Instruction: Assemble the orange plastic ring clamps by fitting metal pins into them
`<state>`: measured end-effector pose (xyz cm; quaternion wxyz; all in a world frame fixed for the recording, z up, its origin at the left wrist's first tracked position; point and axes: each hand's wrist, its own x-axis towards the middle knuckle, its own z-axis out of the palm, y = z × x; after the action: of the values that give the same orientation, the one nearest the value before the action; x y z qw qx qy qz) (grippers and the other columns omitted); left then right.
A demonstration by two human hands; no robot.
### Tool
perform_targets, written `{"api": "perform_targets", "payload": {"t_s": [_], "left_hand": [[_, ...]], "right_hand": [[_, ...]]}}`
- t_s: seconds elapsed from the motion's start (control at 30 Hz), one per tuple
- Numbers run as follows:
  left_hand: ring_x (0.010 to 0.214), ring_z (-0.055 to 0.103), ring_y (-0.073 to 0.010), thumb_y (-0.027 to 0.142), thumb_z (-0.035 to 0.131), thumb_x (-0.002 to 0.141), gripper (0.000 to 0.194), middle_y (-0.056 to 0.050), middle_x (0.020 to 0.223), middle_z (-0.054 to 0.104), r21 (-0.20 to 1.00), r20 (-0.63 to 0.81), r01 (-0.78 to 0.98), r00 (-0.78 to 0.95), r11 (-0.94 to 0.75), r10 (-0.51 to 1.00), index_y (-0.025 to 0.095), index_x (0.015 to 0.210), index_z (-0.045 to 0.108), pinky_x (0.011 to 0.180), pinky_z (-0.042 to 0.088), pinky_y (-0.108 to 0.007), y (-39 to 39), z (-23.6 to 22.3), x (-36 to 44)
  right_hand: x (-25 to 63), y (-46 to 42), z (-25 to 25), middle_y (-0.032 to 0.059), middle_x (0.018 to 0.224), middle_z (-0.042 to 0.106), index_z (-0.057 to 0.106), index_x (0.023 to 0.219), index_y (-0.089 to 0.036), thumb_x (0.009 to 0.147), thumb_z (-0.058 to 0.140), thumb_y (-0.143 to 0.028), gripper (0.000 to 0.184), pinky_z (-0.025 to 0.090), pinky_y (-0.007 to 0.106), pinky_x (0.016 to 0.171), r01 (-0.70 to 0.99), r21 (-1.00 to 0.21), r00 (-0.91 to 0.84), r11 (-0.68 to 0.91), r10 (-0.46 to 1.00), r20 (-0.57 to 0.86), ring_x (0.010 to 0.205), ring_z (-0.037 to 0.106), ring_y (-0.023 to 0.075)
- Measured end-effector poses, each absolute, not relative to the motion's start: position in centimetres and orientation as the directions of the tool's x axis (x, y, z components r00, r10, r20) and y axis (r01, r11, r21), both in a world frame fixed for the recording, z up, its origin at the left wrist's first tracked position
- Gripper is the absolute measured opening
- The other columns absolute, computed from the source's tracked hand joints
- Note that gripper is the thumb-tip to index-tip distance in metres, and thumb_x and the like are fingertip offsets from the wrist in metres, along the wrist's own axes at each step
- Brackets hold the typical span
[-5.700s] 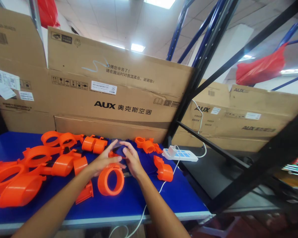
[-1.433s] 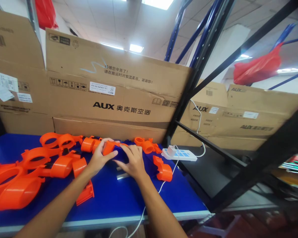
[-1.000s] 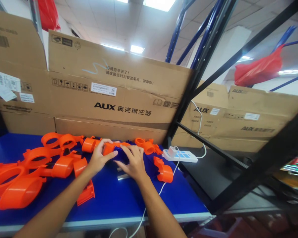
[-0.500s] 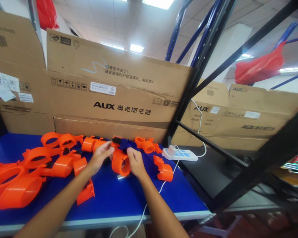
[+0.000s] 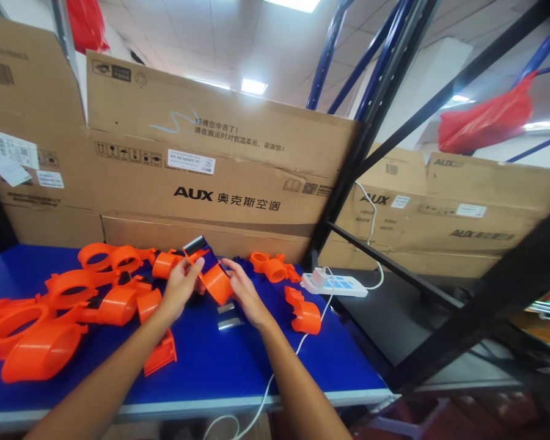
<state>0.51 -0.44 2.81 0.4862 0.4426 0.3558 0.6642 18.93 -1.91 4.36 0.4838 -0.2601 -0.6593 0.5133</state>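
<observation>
My left hand (image 5: 182, 286) grips an orange tape dispenser (image 5: 216, 283) by its side, above the blue tabletop. The dispenser is tilted, its dark end with a pale metal edge pointing up and left. At the ring's right edge, my right hand (image 5: 246, 294) has its fingers closed against the dispenser; part of that contact is hidden. Below the hands, two small metal blades (image 5: 230, 324) lie on the blue surface. Dark blue material (image 5: 244, 266) lies behind my right hand, its kind unclear.
Several orange tape dispensers (image 5: 43, 354) spread over the left of the blue table (image 5: 201, 379). Others (image 5: 306, 315) lie at the right, near a white power strip (image 5: 333, 284) and its cable. Cardboard boxes (image 5: 238, 165) stand behind. A black rack post (image 5: 337, 192) rises at the right.
The held dispenser has been raised and turned, so its dark end now points up and left. My right hand has shifted to its right edge. The metal blades beneath now show more fully.
</observation>
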Motion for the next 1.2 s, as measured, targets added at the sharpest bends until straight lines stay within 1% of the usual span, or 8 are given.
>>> {"api": "perform_targets", "payload": {"t_s": [0.2,0.37,0.5,0.63,0.8,0.93,1.03,1.2], "left_hand": [[0.060,0.067,-0.0170,0.059,0.072,0.082,0.046,-0.003,0.070,0.067,0.891,0.217,-0.401,-0.038,-0.213,0.976,0.016,0.099,0.065,0.057,0.055,-0.028,-0.6,3.2,0.7],[0.081,0.071,-0.0233,0.059,0.058,0.091,0.060,-0.013,0.096,0.072,0.870,0.272,-0.436,0.032,-0.232,0.962,0.014,0.130,0.061,0.068,0.058,-0.035,-1.1,4.1,0.9],[0.101,0.067,-0.0279,0.040,0.068,0.084,0.042,-0.010,0.105,0.072,0.902,0.427,-0.103,0.077,-0.418,0.901,0.023,0.122,0.071,0.084,0.056,-0.038,-2.8,6.9,-2.6],[0.124,0.057,-0.0352,0.024,0.077,0.065,0.044,-0.006,0.122,0.070,0.676,0.451,0.397,0.443,-0.621,0.774,0.034,0.108,0.078,0.110,0.039,-0.049,-4.9,9.3,-9.5],[0.130,0.050,-0.0438,0.021,0.081,0.047,0.064,-0.010,0.135,0.063,0.490,0.229,0.653,0.542,-0.577,0.808,0.035,0.109,0.077,0.108,0.036,-0.056,-5.7,7.4,-14.3],[0.112,0.063,-0.0340,0.016,0.072,0.061,0.036,-0.006,0.108,0.072,0.420,0.234,0.640,0.608,-0.643,0.759,0.033,0.093,0.076,0.111,0.033,-0.052,-5.2,7.2,-13.7],[0.093,0.068,-0.0306,0.025,0.079,0.063,0.030,-0.005,0.096,0.073,0.473,0.180,0.625,0.621,-0.621,0.762,0.031,0.092,0.076,0.088,0.051,-0.041,-5.0,9.5,-13.8],[0.071,0.068,-0.0243,0.028,0.091,0.054,0.038,-0.004,0.082,0.072,0.804,0.301,0.390,0.387,-0.450,0.872,0.022,0.087,0.074,0.059,0.051,-0.029,-4.5,13.0,-14.1]], "right_hand": [[18.6,-1.4,4.1,0.0047,0.112,0.066,0.049,0.139,-0.029,0.084,0.072,-0.051,0.063,0.057,0.027,0.056,-0.252,-0.928,-0.268,0.274,0.902,0.340,0.072,0.063,0.0150],[19.3,-0.2,4.1,0.0023,0.092,0.068,0.058,0.119,-0.025,0.085,0.070,-0.053,0.046,0.058,0.029,0.054,-0.445,-0.875,-0.111,0.189,0.958,0.263,0.067,0.063,0.0163],[20.1,0.2,4.2,0.0015,0.081,0.068,0.061,0.104,-0.023,0.084,0.072,-0.053,0.038,0.057,0.030,0.054,-0.461,-0.874,-0.079,0.153,0.974,0.212,0.063,0.063,0.0168],[19.7,0.0,4.4,0.0037,0.082,0.070,0.064,0.106,-0.022,0.085,0.070,-0.055,0.040,0.055,0.030,0.050,-0.457,-0.882,-0.122,0.112,0.975,0.187,0.062,0.064,0.0180],[18.9,-0.6,4.6,0.0049,0.084,0.070,0.068,0.103,-0.020,0.085,0.069,-0.058,0.042,0.054,0.030,0.047,-0.439,-0.892,-0.174,0.107,0.964,0.201,0.059,0.063,0.0172],[18.9,-0.6,4.4,0.0050,0.081,0.069,0.069,0.100,-0.020,0.087,0.067,-0.059,0.042,0.054,0.029,0.047,-0.422,-0.900,-0.188,0.107,0.961,0.203,0.059,0.063,0.0174],[19.1,-0.5,4.4,0.0058,0.082,0.070,0.069,0.098,-0.019,0.087,0.066,-0.061,0.043,0.055,0.030,0.047,-0.416,-0.903,-0.187,0.106,0.962,0.199,0.060,0.064,0.0178],[18.9,-0.7,4.4,0.0066,0.078,0.070,0.070,0.089,-0.017,0.085,0.067,-0.063,0.046,0.059,0.032,0.055,-0.379,-0.921,-0.232,0.091,0.954,0.189,0.060,0.066,0.0183]]}}
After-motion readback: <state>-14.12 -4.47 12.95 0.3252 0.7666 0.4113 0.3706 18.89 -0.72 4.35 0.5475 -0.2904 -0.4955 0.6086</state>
